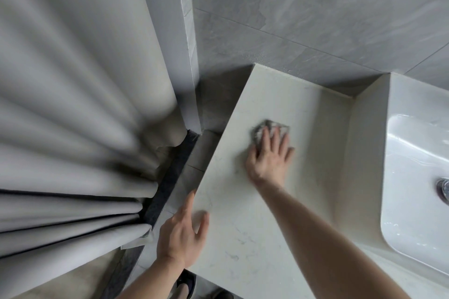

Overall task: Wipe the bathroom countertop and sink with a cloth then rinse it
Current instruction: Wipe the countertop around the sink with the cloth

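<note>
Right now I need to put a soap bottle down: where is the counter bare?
Bare pale stone countertop lies between the grey tiled wall and the grey cloth, and between both forearms. Crowded under the right hand.

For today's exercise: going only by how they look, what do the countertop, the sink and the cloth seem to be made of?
Countertop: probably stone or a stone-look composite, pale cream with faint grey veins and a dull, smooth finish.
Sink: likely glazed ceramic, plain white and glossy, with bright highlights on its curved wall.
Cloth: seems a soft woven or knitted fabric, grey and crumpled under the right hand; blur hides its weave.
</note>
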`<action>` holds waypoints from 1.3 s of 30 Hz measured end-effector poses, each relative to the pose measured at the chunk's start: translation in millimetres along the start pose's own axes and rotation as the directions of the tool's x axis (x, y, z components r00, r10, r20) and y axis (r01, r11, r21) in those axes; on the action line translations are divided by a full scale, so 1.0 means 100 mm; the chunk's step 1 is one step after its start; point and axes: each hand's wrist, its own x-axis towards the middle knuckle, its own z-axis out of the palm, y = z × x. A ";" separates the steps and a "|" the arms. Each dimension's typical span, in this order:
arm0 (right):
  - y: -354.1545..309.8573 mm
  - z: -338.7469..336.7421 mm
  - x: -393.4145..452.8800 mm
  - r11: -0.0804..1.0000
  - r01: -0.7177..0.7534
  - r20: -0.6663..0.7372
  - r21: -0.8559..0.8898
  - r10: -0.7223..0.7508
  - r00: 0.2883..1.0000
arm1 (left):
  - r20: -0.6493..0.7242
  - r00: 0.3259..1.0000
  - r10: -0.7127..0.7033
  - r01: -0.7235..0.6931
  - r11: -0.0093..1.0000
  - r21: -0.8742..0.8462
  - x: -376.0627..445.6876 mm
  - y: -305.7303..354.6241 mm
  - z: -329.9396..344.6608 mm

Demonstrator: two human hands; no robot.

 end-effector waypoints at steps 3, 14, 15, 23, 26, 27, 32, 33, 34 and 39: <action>-0.45 0.13 -0.26 0.963 0.266 0.055 0.038 -0.267 0.962 | -0.005 1.000 0.007 -0.007 1.000 0.008 0.00 0.03 -0.01; 0.33 -0.04 -0.43 0.943 0.332 0.025 0.015 -0.332 0.943 | -0.007 1.000 -0.021 0.022 0.999 0.026 0.06 0.14 -0.06; 0.50 -0.08 -0.38 0.962 0.274 0.001 0.001 -0.274 0.962 | -0.013 0.999 -0.029 0.029 1.000 0.010 0.13 0.22 -0.07; 1.37 -0.44 0.04 0.987 -0.128 -0.058 -0.099 0.123 0.991 | -0.042 0.999 0.028 -0.028 1.000 0.013 0.55 0.54 -0.01; 1.24 -0.37 0.07 0.974 -0.218 -0.115 -0.059 0.211 0.971 | -0.052 0.999 0.011 -0.009 0.999 0.031 0.56 0.54 0.03; 1.17 -0.35 0.09 0.968 -0.249 -0.124 -0.033 0.243 0.962 | -0.057 0.998 0.018 -0.016 0.999 0.040 0.56 0.53 0.04; 0.68 -0.24 0.40 0.984 -0.175 -0.094 0.008 0.175 0.980 | -0.060 0.998 0.026 -0.023 0.998 0.054 0.58 0.53 0.06; 0.54 -0.19 0.45 0.991 -0.131 -0.075 -0.014 0.129 0.989 | -0.059 0.998 0.026 -0.023 0.998 0.052 0.58 0.53 0.06; 0.40 -0.14 0.48 0.996 -0.082 -0.059 -0.022 0.081 0.995 | -0.058 0.998 0.027 -0.024 0.998 0.049 0.59 0.53 0.06; -0.26 0.03 0.47 0.969 0.244 0.036 0.026 -0.245 0.969 | -0.055 0.998 0.010 -0.007 0.999 0.053 0.60 0.51 0.06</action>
